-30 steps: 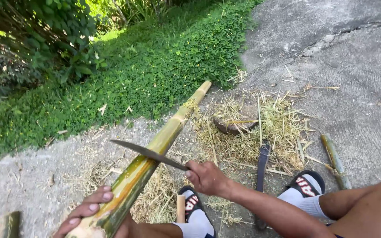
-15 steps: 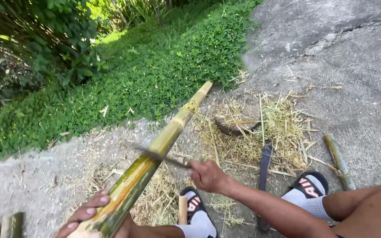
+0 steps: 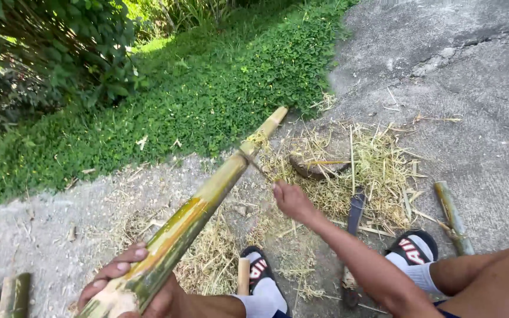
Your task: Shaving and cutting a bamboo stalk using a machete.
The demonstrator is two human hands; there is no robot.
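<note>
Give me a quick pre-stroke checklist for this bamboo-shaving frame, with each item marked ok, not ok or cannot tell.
1. Left hand grips the near end of the bamboo pole: ok.
2. Right hand holds the knife against the pole: ok, though the blade is blurred.
3. Left hand is well behind the blade: ok.
4. Feet in sandals lie off the blade's line: cannot tell.
5. Pole's far tip is braced on the ground: cannot tell.
6. Blade's edge faces away from the body: cannot tell.

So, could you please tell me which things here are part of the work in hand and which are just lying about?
In use:
bamboo pole, held by left hand
knife, in right hand

Lying about:
short bamboo piece
bamboo stub
dark sheath
shavings
</note>
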